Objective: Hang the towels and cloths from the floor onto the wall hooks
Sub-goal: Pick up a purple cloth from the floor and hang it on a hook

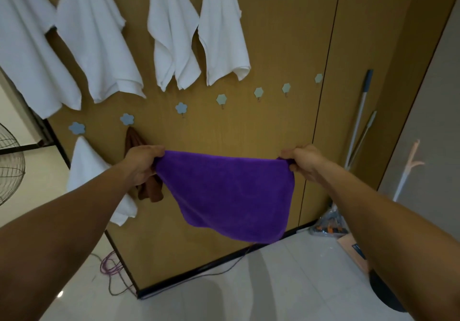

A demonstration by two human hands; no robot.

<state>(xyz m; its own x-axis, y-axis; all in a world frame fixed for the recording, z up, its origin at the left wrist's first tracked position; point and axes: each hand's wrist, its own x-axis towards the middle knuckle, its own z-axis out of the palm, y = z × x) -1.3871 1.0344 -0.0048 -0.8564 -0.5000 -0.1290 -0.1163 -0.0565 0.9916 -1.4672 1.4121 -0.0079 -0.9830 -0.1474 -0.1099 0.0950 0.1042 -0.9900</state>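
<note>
I hold a purple cloth point(229, 196) stretched out in front of the wooden wall point(273, 47). My left hand point(143, 165) grips its left top corner and my right hand point(305, 162) pinches its right top corner. The cloth sags below in a loose fold. A row of pale blue flower-shaped hooks runs up to the right; several stand bare, such as one hook point(181, 108) above the cloth. A brown cloth point(149, 189) hangs from a hook behind my left hand. A small white towel point(87, 169) hangs further left. Several white towels point(99, 42) hang higher up.
Mop handles point(358, 119) lean in the right corner above a bag of clutter point(328, 226) and a cardboard box point(353, 248). A fan grille point(10, 166) stands at the left edge. Purple and grey cables point(112, 268) lie on the white tiled floor point(273, 283).
</note>
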